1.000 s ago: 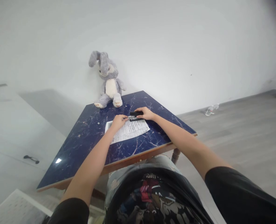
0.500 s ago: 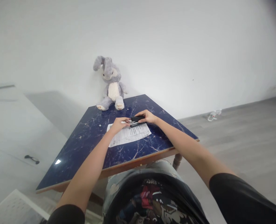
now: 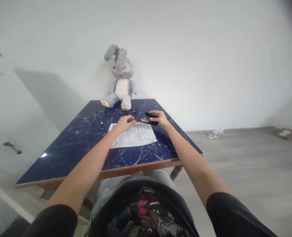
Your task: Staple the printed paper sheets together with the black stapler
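Observation:
A black stapler is in my right hand, gripped at its rear with the fingers above and the thumb side toward me. Its front end points left, just beyond the top right of a printed paper sheet. The sheet lies flat on the blue marbled table. Over the sheet's upper left edge rests my left hand, thumb and fingers curved with a small gap between them. Nothing shows in that gap, and the stapler is apart from this hand.
A grey plush rabbit sits at the table's back edge against the white wall. A tiny white scrap lies left of the sheet. On the floor to the right are a crumpled clear plastic item and a brown cardboard piece.
My right hand has moved the stapler up and to the right, off the sheet's top edge. My left hand has come away from the stapler. The view has shifted a little.

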The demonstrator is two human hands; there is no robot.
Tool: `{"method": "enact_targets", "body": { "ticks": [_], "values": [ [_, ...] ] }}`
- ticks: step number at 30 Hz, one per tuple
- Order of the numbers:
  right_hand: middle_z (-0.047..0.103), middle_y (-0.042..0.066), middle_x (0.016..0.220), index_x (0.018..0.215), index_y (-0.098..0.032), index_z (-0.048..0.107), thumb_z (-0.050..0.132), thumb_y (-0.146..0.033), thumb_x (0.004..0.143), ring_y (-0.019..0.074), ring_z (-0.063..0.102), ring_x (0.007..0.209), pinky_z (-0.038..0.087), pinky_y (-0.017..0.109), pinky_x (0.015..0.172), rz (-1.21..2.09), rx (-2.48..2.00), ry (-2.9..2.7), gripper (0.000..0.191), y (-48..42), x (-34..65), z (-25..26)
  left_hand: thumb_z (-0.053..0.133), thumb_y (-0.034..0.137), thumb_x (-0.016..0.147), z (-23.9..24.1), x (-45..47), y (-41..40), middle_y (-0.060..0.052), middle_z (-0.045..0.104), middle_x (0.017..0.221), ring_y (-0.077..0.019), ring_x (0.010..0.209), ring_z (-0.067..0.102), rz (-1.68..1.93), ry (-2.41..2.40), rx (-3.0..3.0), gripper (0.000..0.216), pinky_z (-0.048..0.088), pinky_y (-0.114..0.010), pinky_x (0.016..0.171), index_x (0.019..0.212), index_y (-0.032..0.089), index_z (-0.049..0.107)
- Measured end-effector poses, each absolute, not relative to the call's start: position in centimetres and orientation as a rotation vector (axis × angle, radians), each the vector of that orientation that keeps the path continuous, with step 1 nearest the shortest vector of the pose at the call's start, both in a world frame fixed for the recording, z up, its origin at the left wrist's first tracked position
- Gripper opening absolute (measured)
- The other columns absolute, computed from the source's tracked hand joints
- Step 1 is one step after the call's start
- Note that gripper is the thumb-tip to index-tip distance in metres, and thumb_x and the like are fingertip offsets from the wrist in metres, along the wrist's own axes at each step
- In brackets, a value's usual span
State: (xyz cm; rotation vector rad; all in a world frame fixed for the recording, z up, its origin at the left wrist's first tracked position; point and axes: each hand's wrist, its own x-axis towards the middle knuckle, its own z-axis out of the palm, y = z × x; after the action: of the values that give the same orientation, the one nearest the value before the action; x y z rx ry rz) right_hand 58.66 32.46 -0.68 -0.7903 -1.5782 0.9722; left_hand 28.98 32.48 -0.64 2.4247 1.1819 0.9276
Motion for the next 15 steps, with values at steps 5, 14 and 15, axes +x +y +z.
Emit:
{"method": "enact_targets", "body": {
  "ticks": [5,14,15],
  "values": [
    [0.08,0.012,0.106,0.102,-0.016,0.077,0.09,-0.034,0.055,0.0331,0.075,0.098,0.058,0.049,0.093,0.679,-1.136,-1.321,0.052,33.7,62.7,-1.6,0.054,0.043,0.103,-1.5,28.4,31.9,-0.019,0.055,0.153,-0.037,0.14,0.051,0.408,1.529,2.617,0.046,0.037,-0.057,0.115,0.143,0.019,0.056],
    [0.08,0.012,0.102,0.097,-0.017,0.078,0.086,-0.027,0.057,0.0341,0.074,0.103,0.055,0.048,0.1,0.582,-1.389,-1.639,0.042,34.0,62.4,-1.4,0.05,0.021,0.102,-0.9,28.5,32.0,-0.014,0.063,0.128,-0.03,0.121,0.06,0.516,1.609,2.594,0.021,0.044,-0.046,0.104,0.119,0.02,0.062],
    [0.08,0.011,0.1,0.097,-0.017,0.078,0.086,-0.027,0.056,0.0334,0.074,0.102,0.055,0.047,0.099,0.616,-1.385,-1.669,0.043,33.9,62.2,-1.3,0.049,0.021,0.102,-0.9,28.4,32.1,-0.014,0.064,0.127,-0.0297,0.12,0.061,0.526,1.627,2.581,0.02,0.045,-0.045,0.103,0.116,0.02,0.063]
  ]
}}
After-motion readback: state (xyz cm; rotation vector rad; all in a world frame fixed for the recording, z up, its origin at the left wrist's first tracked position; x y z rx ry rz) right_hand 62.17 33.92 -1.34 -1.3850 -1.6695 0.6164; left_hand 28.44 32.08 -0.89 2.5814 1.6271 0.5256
